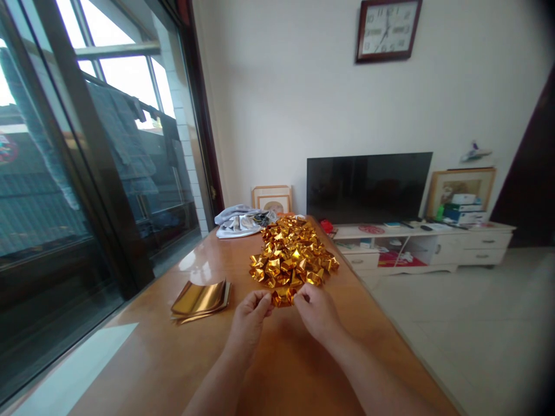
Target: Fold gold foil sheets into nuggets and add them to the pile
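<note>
Between my two hands is a folded gold foil paper piece (283,297), pinched at both ends just above the wooden table. My left hand (252,312) grips its left end, thumb and fingers pressed together. The right end is in the closed fingers of my right hand (317,312). Right behind it lies a long heap of shiny folded gold foil pieces (295,254), running toward the table's far end. To the left of my left hand rests a stack of flat gold foil sheets (200,299), slightly curled and uneven at the edges.
The wooden table (151,358) carries a pale sheet (82,364) at its left edge and a grey-white cloth or bag (243,222) at the far end. Sliding glass doors (99,173) border the left. A television (368,188) stands on a white cabinet (468,240) beyond, at right.
</note>
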The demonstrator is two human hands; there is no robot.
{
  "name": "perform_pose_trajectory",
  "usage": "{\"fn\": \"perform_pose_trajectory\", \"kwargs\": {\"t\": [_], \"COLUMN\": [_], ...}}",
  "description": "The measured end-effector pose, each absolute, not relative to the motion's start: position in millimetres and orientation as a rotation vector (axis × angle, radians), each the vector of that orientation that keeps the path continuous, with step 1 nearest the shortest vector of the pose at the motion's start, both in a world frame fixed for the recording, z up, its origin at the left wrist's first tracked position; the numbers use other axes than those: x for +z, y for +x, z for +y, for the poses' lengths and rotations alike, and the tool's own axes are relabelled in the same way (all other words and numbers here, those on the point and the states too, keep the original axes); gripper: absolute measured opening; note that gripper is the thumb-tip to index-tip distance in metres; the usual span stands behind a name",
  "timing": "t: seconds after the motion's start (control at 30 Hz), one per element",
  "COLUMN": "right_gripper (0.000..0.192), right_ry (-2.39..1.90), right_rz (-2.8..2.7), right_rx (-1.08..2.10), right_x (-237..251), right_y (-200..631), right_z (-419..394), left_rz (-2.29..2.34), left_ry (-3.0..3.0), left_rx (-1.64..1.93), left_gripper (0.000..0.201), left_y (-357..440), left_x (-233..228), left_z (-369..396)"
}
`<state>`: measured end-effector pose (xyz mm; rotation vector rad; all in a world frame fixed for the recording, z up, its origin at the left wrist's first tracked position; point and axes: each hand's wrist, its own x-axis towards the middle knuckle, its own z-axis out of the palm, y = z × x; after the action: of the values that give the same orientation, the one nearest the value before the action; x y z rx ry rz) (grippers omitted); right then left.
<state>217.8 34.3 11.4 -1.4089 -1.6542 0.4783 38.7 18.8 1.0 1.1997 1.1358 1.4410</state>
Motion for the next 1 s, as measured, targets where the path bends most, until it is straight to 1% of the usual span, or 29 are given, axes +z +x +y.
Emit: {"fn": "perform_pose_trajectory", "kwargs": {"t": [0.13,0.2,0.3,0.43,0.53,0.77,1.0], "right_gripper": [0.019,0.019,0.018,0.017,0.017,0.015,0.017], "right_ry": [-1.434,-1.445,-1.443,-1.436,-1.434,-1.412,-1.402], "right_rz": [-1.630,-1.626,-1.640,-1.667,-1.688,-1.757,-1.690], "right_rx": [0.479,0.471,0.461,0.443,0.415,0.363,0.428], "right_x": [13.6,14.5,15.1,14.7,14.0,11.5,12.2], "right_y": [220.9,221.4,220.8,218.8,216.4,210.7,215.7], "right_z": [35.4,35.4,34.3,32.3,31.0,25.8,30.9], "left_rz": [1.239,1.296,1.406,1.573,1.615,1.582,1.581], "left_ry": [1.213,1.242,1.371,1.656,1.815,1.985,1.919], "left_rx": [1.439,1.423,1.400,1.415,1.410,1.371,1.401], "left_gripper": [0.048,0.050,0.045,0.034,0.028,0.029,0.033], "left_y": [37.7,37.1,36.6,36.7,36.7,37.2,37.1], "left_x": [0.8,0.6,-0.7,-4.5,-6.5,-4.8,-6.8], "left_z": [19.3,19.2,18.7,17.7,16.9,13.5,15.1]}}
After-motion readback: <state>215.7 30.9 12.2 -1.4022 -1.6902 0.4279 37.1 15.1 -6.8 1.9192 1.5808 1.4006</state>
